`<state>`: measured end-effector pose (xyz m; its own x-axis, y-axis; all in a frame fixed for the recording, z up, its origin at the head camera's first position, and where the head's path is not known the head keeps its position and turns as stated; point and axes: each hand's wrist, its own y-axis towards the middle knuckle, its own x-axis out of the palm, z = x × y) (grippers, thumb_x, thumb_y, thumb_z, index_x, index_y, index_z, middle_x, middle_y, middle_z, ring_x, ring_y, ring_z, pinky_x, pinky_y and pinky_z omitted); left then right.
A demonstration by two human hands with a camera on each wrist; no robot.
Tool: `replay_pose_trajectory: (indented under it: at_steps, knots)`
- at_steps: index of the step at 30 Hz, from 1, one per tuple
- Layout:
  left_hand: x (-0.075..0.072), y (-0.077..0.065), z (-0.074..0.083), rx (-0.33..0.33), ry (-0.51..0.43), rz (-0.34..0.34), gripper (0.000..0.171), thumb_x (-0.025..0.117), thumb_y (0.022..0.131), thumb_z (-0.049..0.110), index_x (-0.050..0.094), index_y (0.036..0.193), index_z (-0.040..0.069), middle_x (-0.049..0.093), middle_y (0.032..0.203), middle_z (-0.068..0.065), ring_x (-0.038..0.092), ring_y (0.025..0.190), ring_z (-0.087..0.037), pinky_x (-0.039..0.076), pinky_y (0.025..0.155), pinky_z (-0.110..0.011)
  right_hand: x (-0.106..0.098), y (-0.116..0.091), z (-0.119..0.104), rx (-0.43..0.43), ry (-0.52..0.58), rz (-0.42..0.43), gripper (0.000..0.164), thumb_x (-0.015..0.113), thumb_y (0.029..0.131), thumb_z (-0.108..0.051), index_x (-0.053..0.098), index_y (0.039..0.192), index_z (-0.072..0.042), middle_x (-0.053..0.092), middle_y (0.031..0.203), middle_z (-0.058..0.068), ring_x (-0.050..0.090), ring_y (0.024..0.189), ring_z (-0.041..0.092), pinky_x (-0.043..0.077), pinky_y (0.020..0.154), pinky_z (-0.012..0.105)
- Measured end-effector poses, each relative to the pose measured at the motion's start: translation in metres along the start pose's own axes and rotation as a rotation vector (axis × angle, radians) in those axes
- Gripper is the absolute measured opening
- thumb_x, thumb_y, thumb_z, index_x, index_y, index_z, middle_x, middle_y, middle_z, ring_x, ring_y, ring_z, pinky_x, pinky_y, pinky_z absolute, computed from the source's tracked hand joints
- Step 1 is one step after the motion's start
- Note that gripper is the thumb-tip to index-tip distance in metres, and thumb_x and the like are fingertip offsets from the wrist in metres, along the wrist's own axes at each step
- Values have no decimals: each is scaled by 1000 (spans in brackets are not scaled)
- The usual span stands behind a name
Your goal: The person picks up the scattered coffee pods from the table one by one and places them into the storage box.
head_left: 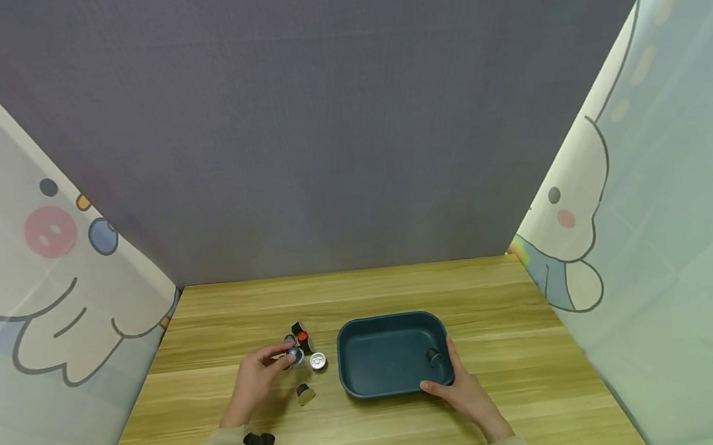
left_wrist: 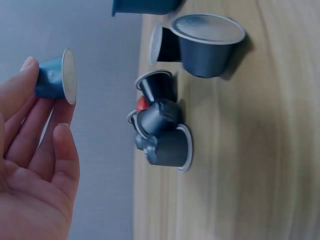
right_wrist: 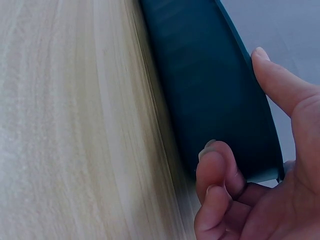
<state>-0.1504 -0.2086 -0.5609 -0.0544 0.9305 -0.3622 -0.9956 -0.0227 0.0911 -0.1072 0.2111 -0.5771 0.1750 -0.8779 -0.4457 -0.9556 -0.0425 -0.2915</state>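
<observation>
My left hand [head_left: 257, 380] pinches a blue coffee capsule [left_wrist: 52, 79] between thumb and fingers, held above the table, its pale foil lid facing sideways. Just past it lies a small cluster of dark coffee capsules [left_wrist: 162, 120], one showing a red lid. A capsule with a silver lid [head_left: 318, 361] stands nearer the tray, and another lies tipped over [head_left: 305, 393] closer to me. My right hand [head_left: 464, 389] grips the near right corner of a dark teal tray [head_left: 379, 369], thumb at the rim and fingers curled against the wall [right_wrist: 215, 95]. One dark capsule [head_left: 434, 357] lies inside the tray at its right end.
The wooden table [head_left: 500, 323] runs back to a grey partition [head_left: 326, 149]. Printed cartoon curtains [head_left: 658, 181] hang along both sides. A black strap [head_left: 260, 443] circles my left wrist over the light sleeve.
</observation>
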Motion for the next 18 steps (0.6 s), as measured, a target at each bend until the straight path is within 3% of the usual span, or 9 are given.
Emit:
replay_pose_trajectory:
  at_steps: [3,7,9,11,12,14,16,18]
  knots:
    - [-1,1,5,-10,-2,-11,26,81,84,16,78,109,9,71,114,-14,67,78,-22,52,59,-25,0,0,0,-6,-9,-2,118,81,84,-39,-6,161,-23,43,52,0,43,45,14,41,49,29]
    - [-1,3,11,0,8,-23,27,79,87,22,78,112,11,71,115,-11,67,87,-22,54,65,-26,0,1,0,0,-18,6,118,82,83,-39,-5,161,-23,48,55,6,45,46,17,43,51,31]
    - [0,5,14,5,9,-34,28,79,87,24,77,113,12,72,114,-9,66,88,-19,54,66,-26,-1,1,0,-13,-47,21,118,83,82,-40,-2,162,-21,63,77,21,54,56,21,49,59,36]
    - [2,8,16,18,1,-46,29,78,88,25,77,114,12,72,112,-7,65,84,-20,53,63,-26,-1,0,1,-26,-77,37,118,83,81,-41,0,162,-18,63,107,34,57,65,24,51,66,40]
    - [3,9,17,26,-6,-54,29,78,88,25,77,114,12,72,111,-7,65,84,-21,53,63,-26,-1,0,1,-24,-83,41,118,83,81,-41,0,162,-18,62,110,37,58,66,24,51,67,40]
    - [5,12,21,48,-30,-65,29,78,88,23,77,114,12,73,110,-6,67,85,-20,54,65,-26,-1,0,1,-21,-82,41,118,83,81,-41,0,162,-18,63,107,35,58,64,22,51,66,39]
    - [8,15,24,71,-53,-71,28,78,88,21,77,114,11,73,110,-7,69,89,-19,56,68,-26,-1,1,1,-2,-61,32,119,83,81,-40,-2,162,-21,63,80,25,50,53,20,47,58,35]
    - [11,17,27,97,-66,-76,27,78,88,19,77,114,10,73,110,-8,69,92,-19,56,71,-25,-1,1,2,3,-53,29,119,83,81,-40,-2,162,-22,58,71,18,46,50,18,44,56,32]
